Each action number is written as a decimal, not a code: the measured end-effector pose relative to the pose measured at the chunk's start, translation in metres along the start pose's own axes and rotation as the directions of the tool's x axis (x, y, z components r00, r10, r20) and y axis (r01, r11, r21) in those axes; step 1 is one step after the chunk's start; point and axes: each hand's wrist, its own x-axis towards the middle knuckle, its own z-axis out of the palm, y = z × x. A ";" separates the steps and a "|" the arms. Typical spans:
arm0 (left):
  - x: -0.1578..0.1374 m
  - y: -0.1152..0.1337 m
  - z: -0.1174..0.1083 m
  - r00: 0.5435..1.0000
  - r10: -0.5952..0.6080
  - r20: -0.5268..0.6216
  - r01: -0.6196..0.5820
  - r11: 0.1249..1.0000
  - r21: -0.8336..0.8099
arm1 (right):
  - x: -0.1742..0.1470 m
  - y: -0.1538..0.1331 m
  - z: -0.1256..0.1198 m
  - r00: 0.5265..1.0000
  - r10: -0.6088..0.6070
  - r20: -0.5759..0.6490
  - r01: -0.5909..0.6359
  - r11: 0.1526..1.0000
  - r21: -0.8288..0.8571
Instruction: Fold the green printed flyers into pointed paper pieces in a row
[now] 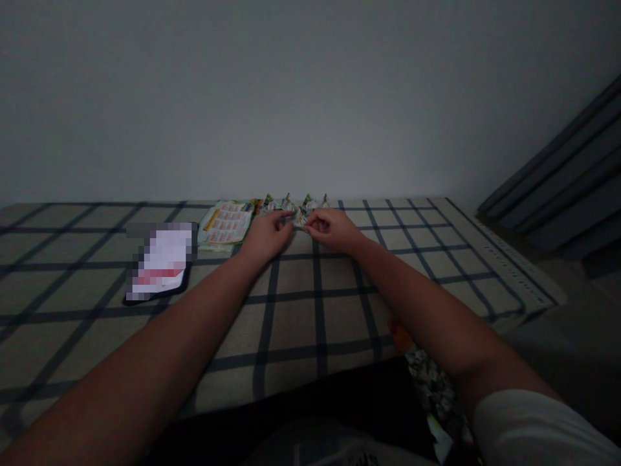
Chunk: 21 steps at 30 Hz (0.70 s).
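My left hand (270, 234) and my right hand (334, 230) meet near the far edge of the table. Between their fingertips is a small pale, green-printed piece (300, 219), perhaps folded paper or a wrapper; its kind is too small and dim to make out. Both hands are closed in a pinch, the thumbs and forefingers pressed together on its two sides. Just behind them stands a row of several small pointed, crumpled-looking printed pieces (307, 200), white with green and brown tips, partly hidden by the fingers.
A checked cloth (291, 323) covers the table. Left of my left hand lies a printed sheet or packet (227, 223), and further left a lit phone (162, 262), its screen blurred. Crumpled printed material (429, 375) is under my right forearm. A wall (291, 97) closes the back; a grey curtain (563, 149) hangs right.
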 end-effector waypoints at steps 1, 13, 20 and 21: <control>0.000 0.000 0.000 1.000 0.007 0.018 -0.007 1.000 0.003 | 0.000 0.000 0.000 1.000 0.005 0.000 -0.005 1.000 -0.003; -0.003 -0.001 0.000 0.995 0.049 0.090 -0.053 0.997 0.049 | -0.004 0.002 -0.027 0.944 0.205 -0.260 -0.274 0.924 -0.266; -0.002 -0.006 0.001 0.992 0.064 0.106 -0.068 0.997 0.043 | -0.004 0.018 -0.035 0.867 0.357 -0.347 -0.484 0.767 -0.420; -0.002 -0.005 0.001 0.992 0.059 0.111 -0.064 0.997 0.045 | -0.004 0.020 -0.034 0.863 0.370 -0.344 -0.496 0.751 -0.435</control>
